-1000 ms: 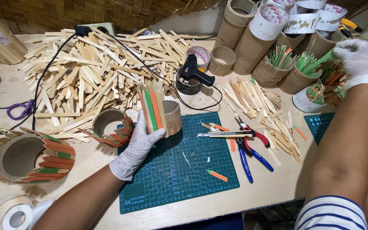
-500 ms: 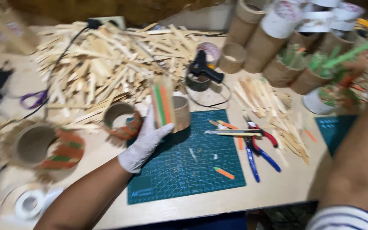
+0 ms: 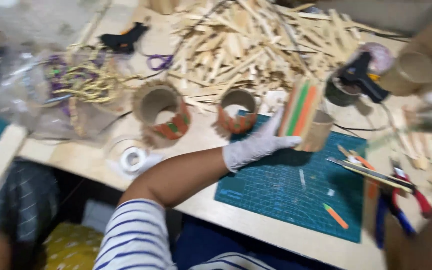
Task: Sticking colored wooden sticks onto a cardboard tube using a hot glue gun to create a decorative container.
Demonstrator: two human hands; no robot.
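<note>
Left hand (image 3: 256, 146) in white glove clamped on upright cardboard tube with orange-green wooden sticks (image 3: 303, 117), long axis vertical, on green cutting mat (image 3: 296, 190); right hand out of frame, state unknown.

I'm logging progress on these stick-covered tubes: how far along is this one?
Two tube rings left of the mat already carry coloured sticks. In hand: the gloved left hand holds a cardboard tube on the green cutting mat, with only a few orange and green sticks on it; most of its side is bare cardboard. The large pile of plain sticks is unused. The right hand is out of view.
</note>
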